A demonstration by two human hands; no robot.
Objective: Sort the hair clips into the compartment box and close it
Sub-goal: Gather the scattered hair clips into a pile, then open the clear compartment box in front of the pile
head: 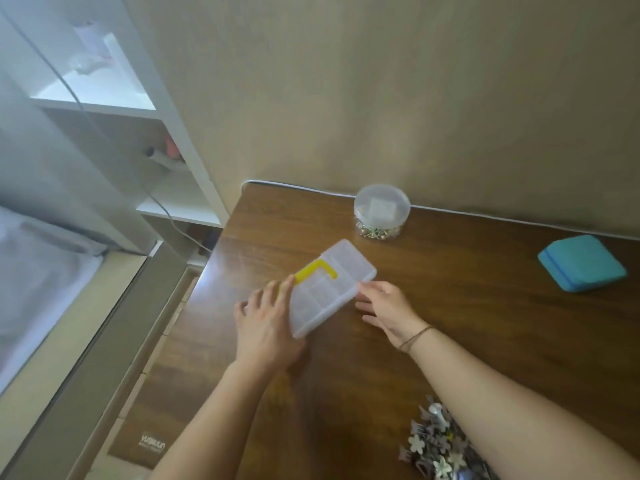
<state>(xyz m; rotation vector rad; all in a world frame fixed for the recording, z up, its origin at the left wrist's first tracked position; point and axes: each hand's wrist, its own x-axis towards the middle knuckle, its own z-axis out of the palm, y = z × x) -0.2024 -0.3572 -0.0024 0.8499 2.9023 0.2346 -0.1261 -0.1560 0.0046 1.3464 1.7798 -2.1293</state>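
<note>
A clear compartment box [329, 285] with a yellow latch [317, 270] lies closed and slantwise on the brown bench [467, 306], near its centre. The left hand [266, 323] holds the box's edge at 8 o'clock, its fingers [277, 294] curled over the rim. The right hand [388, 308] pinches the edge at 3 o'clock. A heap of flower hair clips [438, 445] sits at 5 o'clock; a round clear tub [382, 210] at 1 o'clock; a teal case [581, 263] at 3 o'clock.
</note>
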